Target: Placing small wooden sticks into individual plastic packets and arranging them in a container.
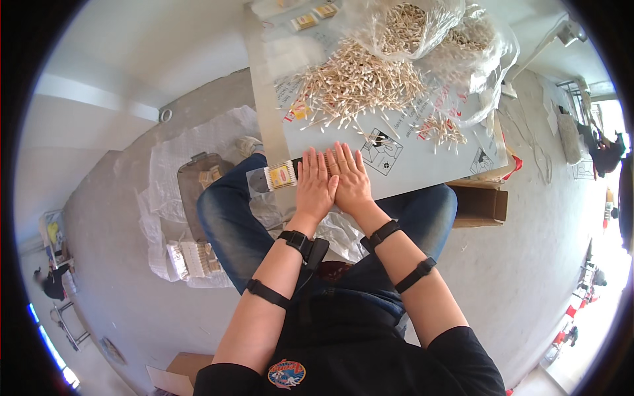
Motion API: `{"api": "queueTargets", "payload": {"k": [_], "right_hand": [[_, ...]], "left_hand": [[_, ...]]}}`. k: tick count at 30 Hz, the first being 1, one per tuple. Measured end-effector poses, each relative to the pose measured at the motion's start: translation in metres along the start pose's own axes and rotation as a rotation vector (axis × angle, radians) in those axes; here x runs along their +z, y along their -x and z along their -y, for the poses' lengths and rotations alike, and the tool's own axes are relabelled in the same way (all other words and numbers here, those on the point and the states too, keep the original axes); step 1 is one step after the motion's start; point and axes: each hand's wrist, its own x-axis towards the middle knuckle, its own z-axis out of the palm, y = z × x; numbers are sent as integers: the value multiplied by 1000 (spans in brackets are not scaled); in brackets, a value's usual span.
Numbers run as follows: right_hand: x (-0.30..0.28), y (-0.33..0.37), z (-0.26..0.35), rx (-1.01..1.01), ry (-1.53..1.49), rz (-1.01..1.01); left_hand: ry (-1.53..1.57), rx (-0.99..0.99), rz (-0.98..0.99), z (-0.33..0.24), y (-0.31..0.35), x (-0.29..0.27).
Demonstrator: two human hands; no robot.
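Note:
My left hand (317,188) and my right hand (352,181) lie flat, side by side, at the near edge of the sheet-covered work surface (422,168). Their fingers are stretched out and the thumbs meet. Under the palms runs a dark strip, mostly hidden; a few thin sticks seem to show between the hands. Just left of my left hand sits a flat pack of cotton swabs (281,175) with a yellow and red label. Beyond my fingertips spreads a big loose heap of cotton swabs (363,82).
Clear plastic bags (492,99) holding more swabs stand at the far right of the heap. Small labelled packs (305,22) lie at the far edge. An open cardboard box (489,206) is below on the right. A bin (198,191) and stacked packs (191,259) rest on floor wrap at left.

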Motion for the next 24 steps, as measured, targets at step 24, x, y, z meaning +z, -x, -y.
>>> {"api": "queueTargets", "payload": {"k": [24], "right_hand": [[-4,-3,2,12,-55,0]], "left_hand": [[-114,47,23,-4,34,-24]]}}
